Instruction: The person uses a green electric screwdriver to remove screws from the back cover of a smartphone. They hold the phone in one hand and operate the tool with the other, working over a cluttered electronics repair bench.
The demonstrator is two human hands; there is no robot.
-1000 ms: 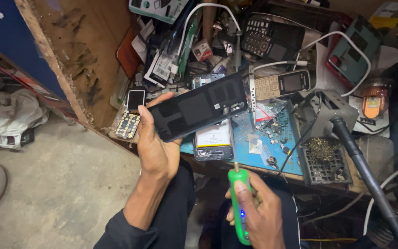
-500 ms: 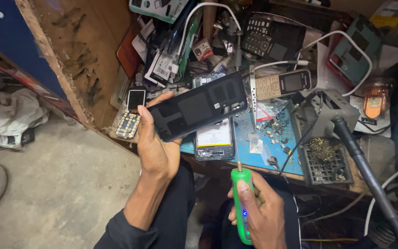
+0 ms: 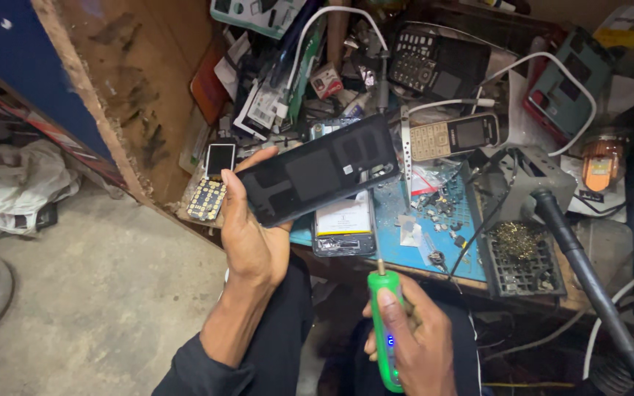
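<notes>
Left hand gripped a dark phone back panel by its lower-left end, thumb on the upper face, fingers curled behind — panel held tilted above the near edge of the worktop, inner side up, camera cut-outs at its far end. Right hand closed around a green electric screwdriver, index finger laid along the barrel, bit pointing up and away, clear of the panel and of everything on the worktop.

Step, as judged: panel off the phone and held apart; driver idle. The opened phone body lay flat on the blue mat just below the panel. Any next work on that body would call for the bit to be brought down squarely onto a small screw head — a steady, fine alignment.

Containers: black grid tray at the mat's right edge held a tangle of brass wool. Loose small parts lay on the mat itself, not in any dish. A keypad phone lay beyond the mat.
</notes>
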